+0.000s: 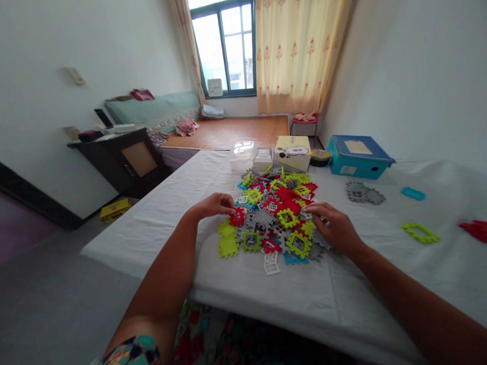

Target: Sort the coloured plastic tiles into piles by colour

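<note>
A heap of plastic interlocking tiles (276, 215) in red, lime, grey, blue and white lies on a white-clothed table (166, 222). My left hand (214, 205) rests at the heap's left edge, fingers curled and pinching a small red tile (237, 217). My right hand (334, 226) lies on the heap's right side, fingers bent over grey and white pieces; what it grips I cannot make out.
Joined grey tiles (364, 193), a blue tile (413, 194), a lime frame (420, 233) and red pieces (481, 231) lie at the right. At the far edge stand a clear tub (242, 153), a cartoon box (292, 152) and a blue box (358, 155). A dark cabinet (128, 157) stands left.
</note>
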A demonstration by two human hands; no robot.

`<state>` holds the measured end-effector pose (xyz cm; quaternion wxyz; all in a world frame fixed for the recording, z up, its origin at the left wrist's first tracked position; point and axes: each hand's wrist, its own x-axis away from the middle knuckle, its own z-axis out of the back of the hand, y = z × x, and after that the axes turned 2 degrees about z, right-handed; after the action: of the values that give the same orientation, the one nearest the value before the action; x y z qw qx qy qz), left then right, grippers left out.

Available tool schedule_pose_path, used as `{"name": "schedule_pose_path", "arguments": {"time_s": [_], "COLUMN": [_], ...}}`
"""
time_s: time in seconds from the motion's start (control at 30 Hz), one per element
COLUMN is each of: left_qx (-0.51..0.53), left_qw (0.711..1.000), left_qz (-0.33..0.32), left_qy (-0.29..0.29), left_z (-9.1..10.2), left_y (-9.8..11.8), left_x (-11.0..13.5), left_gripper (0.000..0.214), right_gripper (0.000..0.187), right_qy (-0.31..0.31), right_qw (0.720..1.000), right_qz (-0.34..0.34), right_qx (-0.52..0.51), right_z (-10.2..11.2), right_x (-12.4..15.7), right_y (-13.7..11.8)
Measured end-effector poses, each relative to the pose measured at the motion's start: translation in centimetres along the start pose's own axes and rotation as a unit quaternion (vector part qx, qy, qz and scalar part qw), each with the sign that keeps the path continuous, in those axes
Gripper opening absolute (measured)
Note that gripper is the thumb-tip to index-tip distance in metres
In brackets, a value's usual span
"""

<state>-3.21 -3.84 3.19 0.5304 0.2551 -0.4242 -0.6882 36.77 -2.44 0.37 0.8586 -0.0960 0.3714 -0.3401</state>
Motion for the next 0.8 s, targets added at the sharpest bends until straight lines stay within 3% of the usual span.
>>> {"name": "schedule_pose_path", "arguments": {"time_s": [0.13,0.2,0.33,0.47,0.57,0.67,0.8], "left_qx": [0.053,0.082,0.108,0.035,-0.004,-0.024,-0.058], "left_qw": [0.991,0.985,0.98,0.98,0.977,0.972,0.973], "left_qz": [-0.02,-0.055,-0.119,-0.186,-0.209,-0.228,-0.203], "left_qy": [0.119,0.14,0.113,0.067,0.049,0.044,0.098], "left_z": [0.2,-0.5,-3.8,-8.1,-10.5,-11.0,-8.7], "left_y": [0.9,2.1,5.6,9.3,11.3,12.2,11.5], "left_x": [0.3,0.1,-1.1,-2.0,-2.2,-2.0,-0.9], "left_gripper": [0.033,0.033,0.034,0.03,0.027,0.025,0.03], "right_gripper": [0.025,0.024,0.027,0.046,0.034,0.027,0.039], "right_qy": [0.007,0.007,-0.02,-0.047,-0.001,0.066,0.163], "right_qw": [1.0,0.999,0.996,0.985,0.988,0.987,0.957], "right_qz": [-0.013,-0.019,-0.024,-0.026,-0.04,-0.083,-0.222], "right_qx": [-0.016,-0.028,-0.079,-0.163,-0.15,-0.121,-0.095], "right_z": [0.1,0.1,0.0,-0.3,0.2,2.5,9.3], "right_x": [-0.1,-0.2,-0.5,-0.4,-0.6,-0.7,1.3], "right_y": [-1.0,-1.7,-3.3,-4.7,-5.0,-3.1,4.7]}}
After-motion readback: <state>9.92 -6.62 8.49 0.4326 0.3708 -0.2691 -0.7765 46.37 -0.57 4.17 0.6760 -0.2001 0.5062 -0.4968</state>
